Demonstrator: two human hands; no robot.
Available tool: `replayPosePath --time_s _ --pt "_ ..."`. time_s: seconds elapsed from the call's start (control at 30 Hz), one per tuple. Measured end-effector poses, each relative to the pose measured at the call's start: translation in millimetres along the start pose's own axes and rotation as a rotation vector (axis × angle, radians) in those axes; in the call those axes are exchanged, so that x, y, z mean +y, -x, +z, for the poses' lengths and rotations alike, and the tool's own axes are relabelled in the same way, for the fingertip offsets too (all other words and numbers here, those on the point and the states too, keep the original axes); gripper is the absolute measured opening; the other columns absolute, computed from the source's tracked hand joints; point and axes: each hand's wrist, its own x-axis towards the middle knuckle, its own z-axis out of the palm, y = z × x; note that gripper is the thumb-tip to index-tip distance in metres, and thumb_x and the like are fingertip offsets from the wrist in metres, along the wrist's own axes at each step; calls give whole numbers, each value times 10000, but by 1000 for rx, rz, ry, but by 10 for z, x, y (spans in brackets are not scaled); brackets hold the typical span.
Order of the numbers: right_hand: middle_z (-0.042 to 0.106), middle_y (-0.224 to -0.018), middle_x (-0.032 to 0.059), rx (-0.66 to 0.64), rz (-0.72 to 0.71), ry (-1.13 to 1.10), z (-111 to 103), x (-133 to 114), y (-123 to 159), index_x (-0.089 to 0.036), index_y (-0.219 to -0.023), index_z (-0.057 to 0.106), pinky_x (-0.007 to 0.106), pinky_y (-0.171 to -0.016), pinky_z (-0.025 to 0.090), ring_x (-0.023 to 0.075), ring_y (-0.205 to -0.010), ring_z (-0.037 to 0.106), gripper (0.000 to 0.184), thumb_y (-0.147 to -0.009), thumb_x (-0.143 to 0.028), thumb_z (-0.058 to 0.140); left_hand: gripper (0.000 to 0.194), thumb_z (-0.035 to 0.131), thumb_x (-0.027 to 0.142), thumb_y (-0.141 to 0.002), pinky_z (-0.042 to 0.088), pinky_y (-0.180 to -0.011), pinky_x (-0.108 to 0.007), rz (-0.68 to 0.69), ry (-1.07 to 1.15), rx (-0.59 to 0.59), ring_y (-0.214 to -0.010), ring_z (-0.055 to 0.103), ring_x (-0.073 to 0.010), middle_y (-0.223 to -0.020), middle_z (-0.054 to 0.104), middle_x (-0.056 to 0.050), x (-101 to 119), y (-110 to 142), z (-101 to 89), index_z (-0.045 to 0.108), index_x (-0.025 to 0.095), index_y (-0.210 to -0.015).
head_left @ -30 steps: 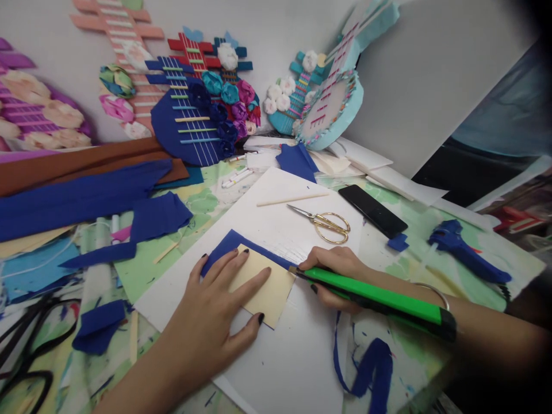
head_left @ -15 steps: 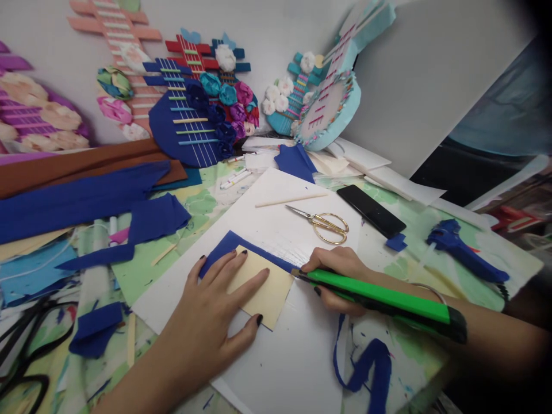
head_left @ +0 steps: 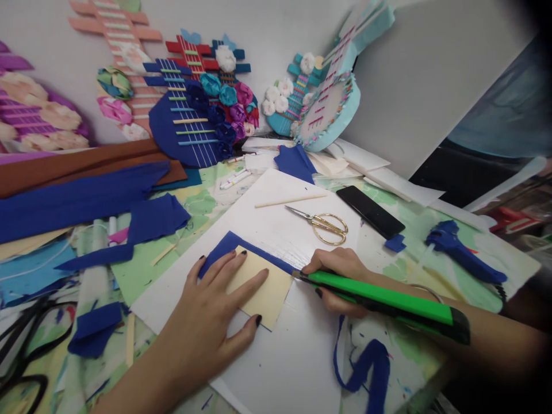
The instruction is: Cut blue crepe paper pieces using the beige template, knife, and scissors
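Observation:
My left hand (head_left: 224,299) lies with its fingers spread, pressing on a cream card (head_left: 276,293). Under the card is a piece of blue crepe paper (head_left: 227,242), its strip showing along the card's far edge. My right hand (head_left: 340,276) is closed around a green and black utility knife (head_left: 388,297). The knife's tip end meets the right corner of the card and blue paper. Both rest on a white board (head_left: 297,356) marked with many cut lines. Gold-handled scissors (head_left: 328,228) and a thin wooden stick (head_left: 291,200) lie beyond my hands on this board.
A black phone (head_left: 370,211) and a blue glue gun (head_left: 463,251) lie to the right. A curled blue strip (head_left: 368,368) sits near the front. Black-handled scissors (head_left: 32,345) and blue scraps (head_left: 157,218) are at left. Decorated paper guitars (head_left: 183,123) stand along the wall.
Almost nothing differs. The rear end of the utility knife has tilted very slightly lower; my left hand, the card and the blue paper keep their places.

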Motion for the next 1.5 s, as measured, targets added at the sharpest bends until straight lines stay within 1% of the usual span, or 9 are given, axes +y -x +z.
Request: replayPosePath --time_s 0.13,0.33,0.5,0.67,0.83,1.0,1.17,1.33,1.5 --pt "416 -416 -97 135 -46 106 25 -40 -20 -221 -768 543 201 -401 282 81 -384 293 252 -539 -140 475 568 500 337 -862 260 -1043 -642 6 -15 2 -1341 376 -351 -1466 413 -125 -6 0 4 420 373 -1423" --pt "375 -394 -118 118 -28 77 38 -35 -39 -222 -772 525 192 -385 258 73 -379 261 287 -505 -137 463 573 500 337 -863 278 -1040 -637 10 -25 7 -1344 380 -341 -1455 425 -123 0 6 -5 408 376 -1427" --pt "397 -417 -119 129 -35 7 44 52 1 -219 -781 503 201 -379 232 68 -385 263 237 -549 -175 529 567 488 331 -875 281 -1047 -645 8 -28 0 -1356 377 -344 -1458 422 -141 14 1 -5 402 356 -1435" --pt "485 -464 -91 0 -10 18 20 135 80 -217 -880 552 215 -408 273 87 -403 371 202 -684 -214 603 576 507 333 -874 252 -1076 -647 1 -8 -13 -1366 366 -352 -1482 404 -131 19 11 -1 403 349 -1439" --pt "609 -620 -11 179 -38 -133 -57 80 5 -198 -864 613 240 -485 361 129 -530 517 134 -753 -274 609 564 504 337 -873 176 -1058 -728 -19 -33 -24 -1360 383 -368 -1470 429 -155 56 7 -36 416 345 -1430" --pt "618 -916 57 232 133 -531 -214 31 -245 -205 -1021 657 267 -613 439 159 -743 570 255 -880 -409 596 598 493 269 -849 226 -1080 -689 -18 -55 -59 -1401 318 -375 -1471 417 -216 153 -1 -58 415 250 -1442" --pt "598 -840 17 184 71 -796 -277 -189 -690 -219 -1063 621 265 -646 450 123 -696 544 194 -890 -303 644 634 484 245 -848 388 -1056 -569 -33 -12 -44 -1414 260 -389 -1513 318 -265 206 13 4 369 176 -1468" --pt "656 -765 10 67 34 -886 -114 -311 -1141 -181 -905 642 253 -630 480 124 -679 608 171 -782 -199 759 667 496 220 -837 379 -1059 -579 -35 33 -32 -1420 210 -405 -1519 293 -280 208 27 26 334 149 -1480" --pt "685 -769 9 -34 208 -1035 180 -217 -1429 -158 -863 698 225 -651 497 103 -683 616 248 -653 -160 831 694 529 208 -812 357 -1060 -604 -38 88 -41 -1419 173 -437 -1533 244 -292 213 27 14 338 136 -1476"
